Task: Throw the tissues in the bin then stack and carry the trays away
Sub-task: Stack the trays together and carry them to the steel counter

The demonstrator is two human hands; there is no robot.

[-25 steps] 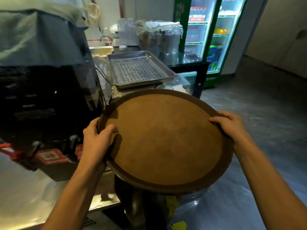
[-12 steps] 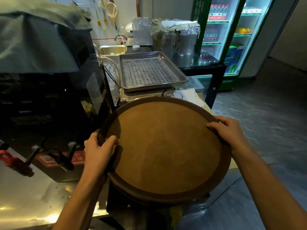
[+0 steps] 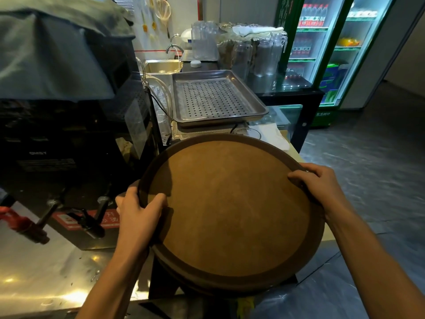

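A stack of round brown trays [image 3: 230, 203] fills the middle of the view, its top surface bare. My left hand [image 3: 138, 212] grips the stack's left rim, thumb on top. My right hand [image 3: 322, 183] grips the right rim, fingers curled over the edge. At least one more tray rim shows under the top tray at the lower edge. The stack is held above the end of a counter. No tissues and no bin are in view.
A black drink dispenser [image 3: 57, 146] with taps stands on the steel counter [image 3: 46, 272] at left. Ahead lies a perforated metal tray [image 3: 213, 97], with glass jars [image 3: 253, 54] and a small sink [image 3: 161, 65] behind. Lit fridges [image 3: 333, 42] stand at right, grey floor [image 3: 379, 169] beside them.
I have moved forward along the counter with the trays; the metal tray and the fridges are nearer. Both hands keep the same grip on the rims.
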